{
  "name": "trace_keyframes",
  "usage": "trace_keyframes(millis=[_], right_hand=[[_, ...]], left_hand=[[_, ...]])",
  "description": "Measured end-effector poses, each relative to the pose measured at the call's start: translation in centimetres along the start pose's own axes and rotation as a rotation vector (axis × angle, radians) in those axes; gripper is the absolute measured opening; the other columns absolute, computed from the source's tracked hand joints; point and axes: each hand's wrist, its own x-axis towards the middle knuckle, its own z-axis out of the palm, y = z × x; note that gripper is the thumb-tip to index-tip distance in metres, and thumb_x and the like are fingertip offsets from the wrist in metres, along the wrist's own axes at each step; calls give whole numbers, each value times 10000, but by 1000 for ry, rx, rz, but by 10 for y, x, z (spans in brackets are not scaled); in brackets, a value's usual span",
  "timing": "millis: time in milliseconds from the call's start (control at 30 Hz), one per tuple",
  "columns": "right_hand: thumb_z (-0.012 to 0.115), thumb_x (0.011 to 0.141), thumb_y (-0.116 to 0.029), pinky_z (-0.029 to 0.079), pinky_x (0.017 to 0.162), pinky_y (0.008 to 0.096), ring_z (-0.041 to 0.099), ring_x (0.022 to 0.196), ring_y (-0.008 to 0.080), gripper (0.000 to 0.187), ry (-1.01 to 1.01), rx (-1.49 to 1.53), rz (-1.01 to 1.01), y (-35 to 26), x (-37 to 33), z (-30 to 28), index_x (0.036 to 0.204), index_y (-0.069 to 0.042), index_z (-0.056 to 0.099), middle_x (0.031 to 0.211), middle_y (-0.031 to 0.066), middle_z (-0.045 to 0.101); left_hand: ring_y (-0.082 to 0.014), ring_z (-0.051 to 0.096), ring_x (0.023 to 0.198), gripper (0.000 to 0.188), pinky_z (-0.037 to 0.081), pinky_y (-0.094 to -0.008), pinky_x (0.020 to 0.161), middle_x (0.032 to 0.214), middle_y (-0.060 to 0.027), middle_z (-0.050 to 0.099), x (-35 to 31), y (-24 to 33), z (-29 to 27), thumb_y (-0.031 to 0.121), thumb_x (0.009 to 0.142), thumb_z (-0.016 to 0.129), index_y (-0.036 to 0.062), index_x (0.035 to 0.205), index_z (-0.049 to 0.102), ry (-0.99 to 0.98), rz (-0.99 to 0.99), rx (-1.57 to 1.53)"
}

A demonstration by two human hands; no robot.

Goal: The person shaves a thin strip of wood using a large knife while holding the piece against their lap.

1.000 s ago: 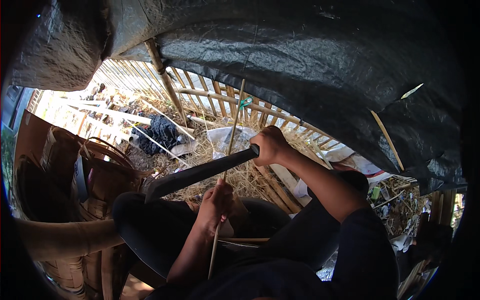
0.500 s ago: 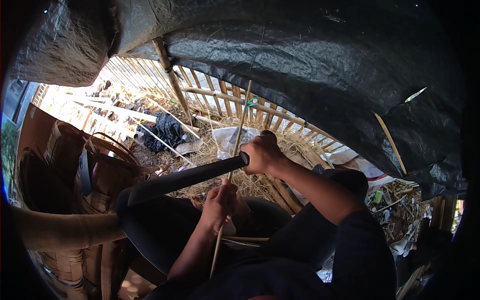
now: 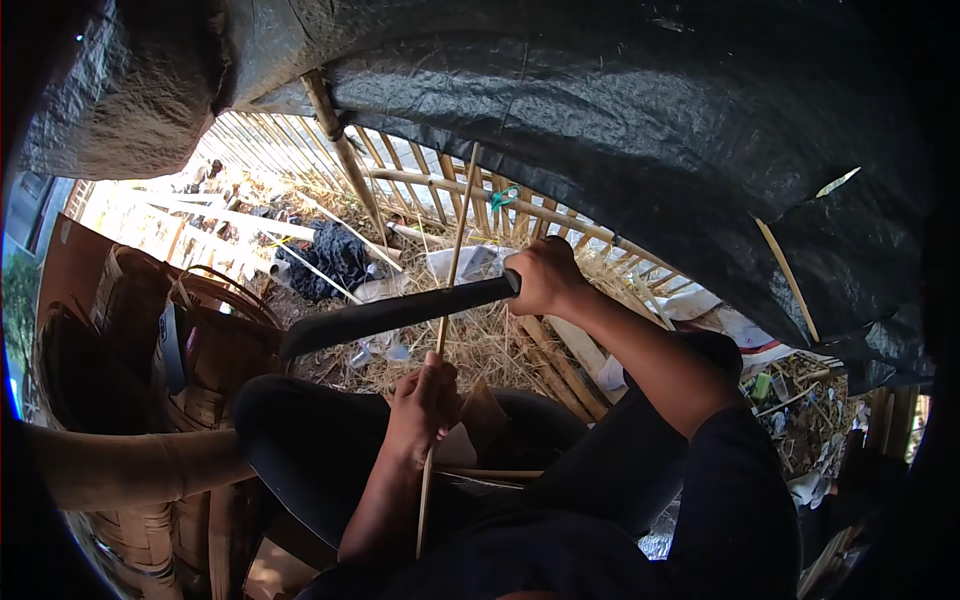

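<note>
Across upper view, black tarpaulin (image 3: 620,120). Below it, slatted bamboo fence (image 3: 420,182). At left, woven basket (image 3: 225,350). At centre, long bamboo strip (image 3: 459,245), top leaning right. Machete (image 3: 400,318) crossing strip, dark blade pointing left, contact unclear. Right hand (image 3: 545,278) clenched round machete handle. Left hand (image 3: 425,408) gripping strip below blade. On fence, small green tie (image 3: 503,198).

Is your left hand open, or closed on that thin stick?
Closed: the left hand is curled around the thin stick, which sticks out above and below the fist.
</note>
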Motion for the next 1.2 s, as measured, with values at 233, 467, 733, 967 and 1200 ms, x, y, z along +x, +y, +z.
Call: trace_keyframes(millis=[233,467,733,967,1200], right_hand=[[703,524,-222,530,645,444,657,639,354,188,-61,-3,66,-42,-11,0,635,-83,640,618,138,632],[723,509,-249,519,618,445,657,612,326,197,-62,-74,81,-22,-5,-1,621,-108,644,613,123,633],[702,526,-224,523,619,451,672,642,311,182,-71,-76,25,16,2,-3,662,-109,666,644,125,653],[707,515,-222,522,633,447,667,659,329,183,-110,-37,-23,-18,2,-8,635,-100,641,603,119,630],[703,510,-216,534,631,446,682,683,322,187,-110,-34,189,-27,-1,-3,645,-98,651,661,142,659]], left_hand=[[-60,359,370,485,274,-216,344,524,27,383,0,-6,11,516,1004,399,127,715,424,-66,-61,178],[-61,347,339,486,258,-214,314,511,29,368,3,-5,8,510,1009,381,125,714,416,-16,-97,182],[-61,268,354,445,222,-225,317,490,55,302,7,-6,6,483,1006,431,166,695,402,-17,-72,64],[-72,344,341,496,283,-215,331,500,26,362,8,-14,9,507,1014,371,117,715,431,-51,-122,119],[-65,350,346,499,273,-214,327,497,27,363,9,-15,0,514,1013,367,125,702,401,-57,-98,134]])
